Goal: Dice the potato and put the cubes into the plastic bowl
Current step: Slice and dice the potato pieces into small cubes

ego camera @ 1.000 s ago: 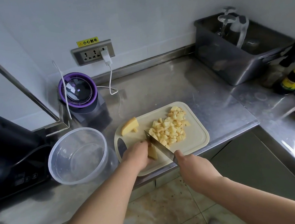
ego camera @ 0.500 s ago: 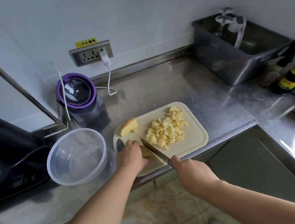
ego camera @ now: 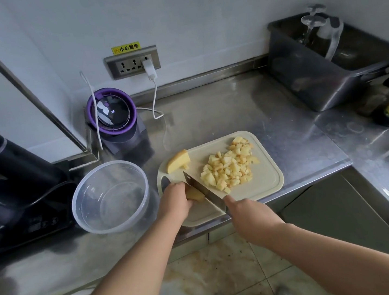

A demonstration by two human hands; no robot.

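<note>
Left hand [ego camera: 176,199] curls over a pale yellow potato piece [ego camera: 196,194], pinning it at the near left of the cream plastic cutting board [ego camera: 268,180]. Right hand [ego camera: 249,216] grips the steel knife [ego camera: 203,190] by its handle, blade against that piece. Diced potato cubes [ego camera: 229,167] are heaped mid-board, with a yellow potato wedge [ego camera: 178,160] at the far left. Clear round plastic bowl [ego camera: 110,198] stands just left of the board.

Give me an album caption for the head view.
Left hand holds a potato piece, right hand cuts it with a knife; cubes lie on the board beside the bowl.
</note>
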